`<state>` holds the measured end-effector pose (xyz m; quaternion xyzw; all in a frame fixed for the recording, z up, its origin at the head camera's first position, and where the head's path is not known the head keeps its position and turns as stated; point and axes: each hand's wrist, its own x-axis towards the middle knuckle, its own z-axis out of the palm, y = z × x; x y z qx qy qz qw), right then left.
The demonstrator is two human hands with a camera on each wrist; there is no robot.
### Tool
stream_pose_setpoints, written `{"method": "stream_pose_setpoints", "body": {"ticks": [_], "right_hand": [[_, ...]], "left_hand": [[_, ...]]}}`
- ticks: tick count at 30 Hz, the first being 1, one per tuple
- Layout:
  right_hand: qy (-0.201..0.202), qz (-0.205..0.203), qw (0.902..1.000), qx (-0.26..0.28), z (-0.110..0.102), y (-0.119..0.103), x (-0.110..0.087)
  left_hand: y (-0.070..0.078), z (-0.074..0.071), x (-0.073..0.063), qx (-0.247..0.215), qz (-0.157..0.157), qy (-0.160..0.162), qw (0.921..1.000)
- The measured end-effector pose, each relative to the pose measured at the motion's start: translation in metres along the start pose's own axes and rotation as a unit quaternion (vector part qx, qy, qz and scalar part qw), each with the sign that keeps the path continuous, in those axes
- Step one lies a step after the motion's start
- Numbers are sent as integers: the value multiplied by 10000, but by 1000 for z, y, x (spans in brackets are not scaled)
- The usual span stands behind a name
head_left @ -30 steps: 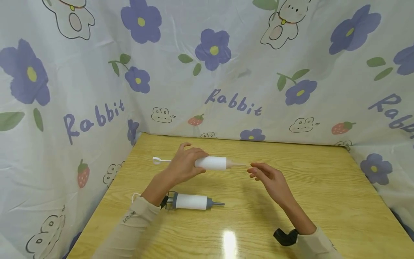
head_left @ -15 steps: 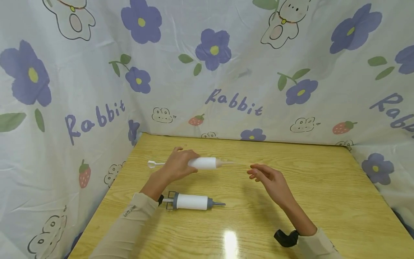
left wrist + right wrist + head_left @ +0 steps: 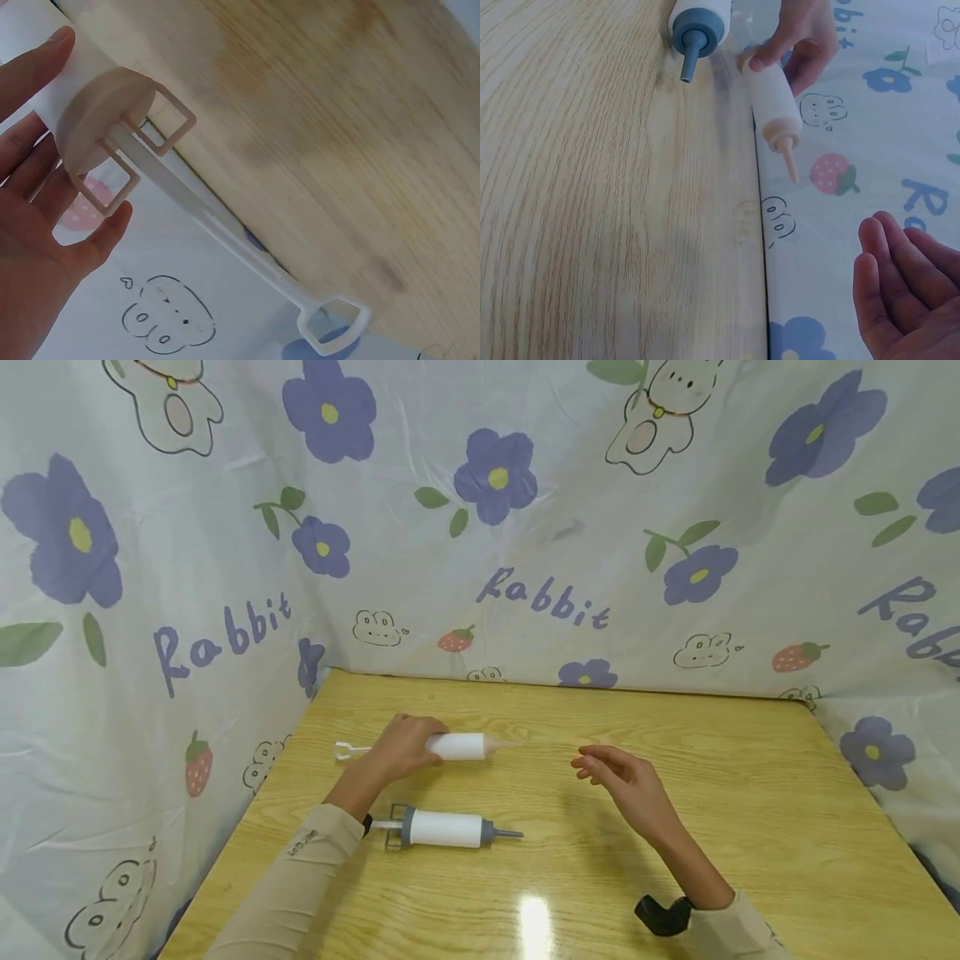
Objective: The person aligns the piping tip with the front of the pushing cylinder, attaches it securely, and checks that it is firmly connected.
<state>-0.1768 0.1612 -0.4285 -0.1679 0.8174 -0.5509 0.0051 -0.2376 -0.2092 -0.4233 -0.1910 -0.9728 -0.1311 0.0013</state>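
My left hand grips the barrel of a white syringe with beige end caps. Its thin nozzle points right. In the left wrist view the plunger rod is drawn far out, ending in a white loop handle, and two square finger loops stick out from the cap. Whether the syringe touches the table cannot be told. My right hand hovers to the right of the nozzle, fingers loosely bent, holding nothing. Nearer me a second white syringe with grey ends lies on the table, nozzle to the right.
The wood-grain table is walled at the back and sides by a white cloth printed with flowers and rabbits. A black band sits on the right wrist.
My left hand has carried the beige-ended syringe leftward and a little lower, away from the right hand. The right hand has barely moved. The grey-ended syringe stays in place.
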Motion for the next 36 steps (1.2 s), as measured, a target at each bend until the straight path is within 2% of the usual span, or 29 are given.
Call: {"method": "stream_pose_setpoints", "body": {"ticks": [9,19,25,32,36], "right_hand": [[31,15,10000,-35,0,0,-2],[14,42,10000,29,1,0,-2],[-10,59,10000,-18,2,1,-2],[-18,33,10000,5,2,2,-2],[-27,11,10000,-6,2,3,-3]], "left_hand": [[-8,8,0,33,-44,-167,9998],[-16,15,2,245,151,-222,9993],[-19,19,1,206,80,-256,9994],[-19,21,-2,-65,-229,-373,9990],[-19,21,-3,-108,-296,-423,9986]]}}
